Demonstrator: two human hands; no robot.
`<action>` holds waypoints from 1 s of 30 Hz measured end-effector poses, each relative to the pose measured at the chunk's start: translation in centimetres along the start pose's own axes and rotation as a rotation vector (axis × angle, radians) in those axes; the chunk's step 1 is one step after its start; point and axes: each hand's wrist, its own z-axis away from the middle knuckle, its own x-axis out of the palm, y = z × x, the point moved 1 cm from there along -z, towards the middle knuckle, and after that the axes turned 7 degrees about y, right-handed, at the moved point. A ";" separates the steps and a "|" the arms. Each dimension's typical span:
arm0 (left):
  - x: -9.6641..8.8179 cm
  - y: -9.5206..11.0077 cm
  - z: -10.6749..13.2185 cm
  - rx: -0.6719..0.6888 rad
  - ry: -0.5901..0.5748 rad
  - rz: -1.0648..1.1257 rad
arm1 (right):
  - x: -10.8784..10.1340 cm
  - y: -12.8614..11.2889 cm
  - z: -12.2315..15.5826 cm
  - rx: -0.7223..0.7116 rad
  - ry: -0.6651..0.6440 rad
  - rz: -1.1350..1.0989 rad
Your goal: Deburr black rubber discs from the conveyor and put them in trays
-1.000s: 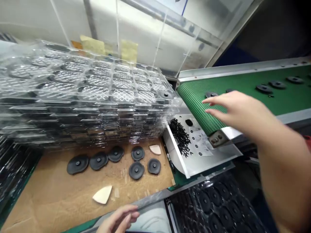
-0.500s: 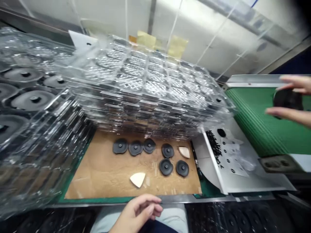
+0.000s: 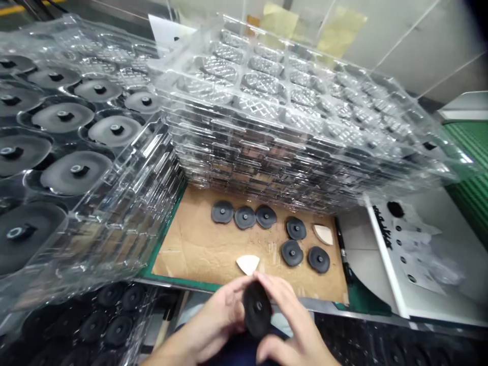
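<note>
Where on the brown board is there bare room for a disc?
The brown board is bare on its left, between the left tray stack, the white wedge and the row of discs. Its right side is crowded with discs.

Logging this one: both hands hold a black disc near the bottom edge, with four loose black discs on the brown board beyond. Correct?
Not quite: the head view shows six loose black discs on the brown board, not four. The rest holds: the left hand and right hand hold a black disc together near the bottom edge.
</note>
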 end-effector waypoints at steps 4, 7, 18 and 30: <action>-2.4 1.7 1.4 0.180 0.134 0.193 | 3.0 1.6 -1.4 0.306 0.140 0.119; -3.3 2.5 2.4 0.292 0.224 0.234 | 5.9 2.7 -1.4 0.275 0.123 0.117; -0.8 2.7 2.0 0.364 0.268 0.193 | 1.0 -3.1 -6.7 0.159 0.165 -0.035; 3.0 2.7 2.2 0.327 0.239 0.022 | -1.6 -7.6 -6.4 -0.068 0.213 -0.095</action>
